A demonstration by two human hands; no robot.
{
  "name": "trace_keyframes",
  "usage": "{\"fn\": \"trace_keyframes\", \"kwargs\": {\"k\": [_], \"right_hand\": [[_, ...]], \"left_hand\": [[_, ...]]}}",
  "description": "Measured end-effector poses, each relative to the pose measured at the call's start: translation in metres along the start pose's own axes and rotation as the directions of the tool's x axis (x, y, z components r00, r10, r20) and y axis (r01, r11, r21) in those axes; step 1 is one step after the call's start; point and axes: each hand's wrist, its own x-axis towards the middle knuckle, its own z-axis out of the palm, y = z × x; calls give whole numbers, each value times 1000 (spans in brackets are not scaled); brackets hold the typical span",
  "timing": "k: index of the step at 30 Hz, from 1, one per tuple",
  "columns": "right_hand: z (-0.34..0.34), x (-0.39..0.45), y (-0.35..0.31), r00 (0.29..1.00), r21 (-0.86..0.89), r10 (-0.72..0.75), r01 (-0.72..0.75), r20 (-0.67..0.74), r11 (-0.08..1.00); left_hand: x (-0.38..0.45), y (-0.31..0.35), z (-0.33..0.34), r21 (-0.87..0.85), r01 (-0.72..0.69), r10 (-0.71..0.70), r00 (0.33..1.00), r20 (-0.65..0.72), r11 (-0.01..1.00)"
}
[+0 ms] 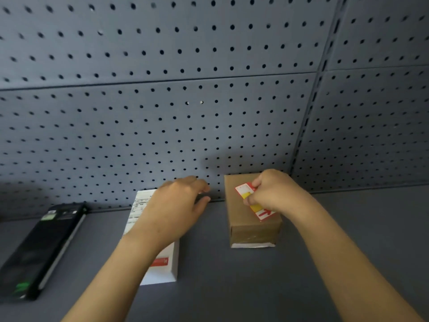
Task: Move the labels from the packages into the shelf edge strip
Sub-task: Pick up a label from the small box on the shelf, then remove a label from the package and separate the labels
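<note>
I count three packages on the grey shelf [232, 287], set in a row in front of the perforated back panel [162, 101]: a black box [39, 249] at far left, a white box [160, 263] in the middle and a brown cardboard box [250, 228] on the right. All three lie flat with their long axes running from the shelf front toward the back panel; the black one leans a little to the right as it goes back. All the boxes are closed, so I cannot tell what is in them.

I see two red, white and yellow labels on top of the brown box. One label [262, 211] lies flat along the box's right side, its long axis slanting from back-left to front-right. The second label [245, 190] is tipped up off the box top, its free end pointing left and toward the back panel.

My right hand [274, 191] has its grip clamped on that raised label, thumb and fingertips pinching its right end just above the brown box. My left hand [176, 205] hovers over the rear half of the white box, grip apart, fingers loosely spread and pointing toward the back panel, holding nothing. The white box carries printed text on its top face and a red mark near its front end.
</note>
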Motion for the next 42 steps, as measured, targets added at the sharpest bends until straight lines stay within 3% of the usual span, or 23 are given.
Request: {"fn": "trace_keyframes", "kwargs": {"k": [4,9,15,21,27,30,36,39,42], "right_hand": [[-6,1,-2,999,-21,-37,38,32,999],[-12,6,-1,997,78,-31,26,75,997],[4,0,-7,997,18,-60,61,-39,998],[14,0,-14,997,-99,44,-50,-61,994],[6,-7,-19,973,41,231,-231,11,972],[3,-13,-28,974,58,225,-226,25,972],[11,-13,-41,985,-16,117,-120,-124,993],[18,-17,-65,972,-79,-98,83,-213,993],[31,-31,-114,929,-58,-344,339,-134,939]], "left_hand": [[-15,-5,-1,22,10,-8,996,-88,1000],[-35,-15,-6,90,69,-57,990,-126,994],[-77,-39,-29,71,141,-130,982,-137,987],[-130,-79,-55,56,183,-168,965,-199,982],[-162,-110,-57,2,121,-119,979,-168,993],[-168,-113,-56,-18,113,-114,984,-136,993],[-166,-112,-57,-33,169,-172,975,-138,985],[-167,-116,-66,-3,234,-232,960,-156,972],[-178,-128,-80,36,317,-307,936,-175,948]]}}
